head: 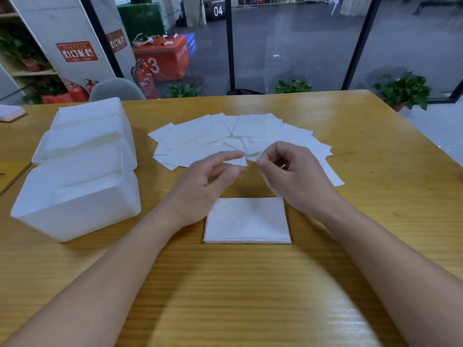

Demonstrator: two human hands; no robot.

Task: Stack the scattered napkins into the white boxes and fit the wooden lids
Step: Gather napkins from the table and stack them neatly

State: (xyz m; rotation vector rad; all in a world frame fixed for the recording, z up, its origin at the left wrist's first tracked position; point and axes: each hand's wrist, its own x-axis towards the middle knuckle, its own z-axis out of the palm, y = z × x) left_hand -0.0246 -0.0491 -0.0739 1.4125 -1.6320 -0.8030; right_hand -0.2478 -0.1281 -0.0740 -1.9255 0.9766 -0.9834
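Scattered white napkins (220, 136) fan across the middle of the wooden table (250, 284). A neat stack of napkins (246, 221) lies close in front of me. My right hand (295, 179) pinches one napkin (271, 187) that hangs down along its palm above the stack. My left hand (208, 181) hovers beside it, fingers relaxed, index tip at the napkin's upper edge, thumb apart. Three white boxes stand in a row on the left: near (75, 221), middle (40, 152) and far (126, 121), each with napkins inside.
A wooden lid (11, 175) shows partly at the left edge. A pale flat object (10, 112) lies at the far left corner. The table's right edge (426, 136) runs diagonally, with potted plants and glass panels beyond.
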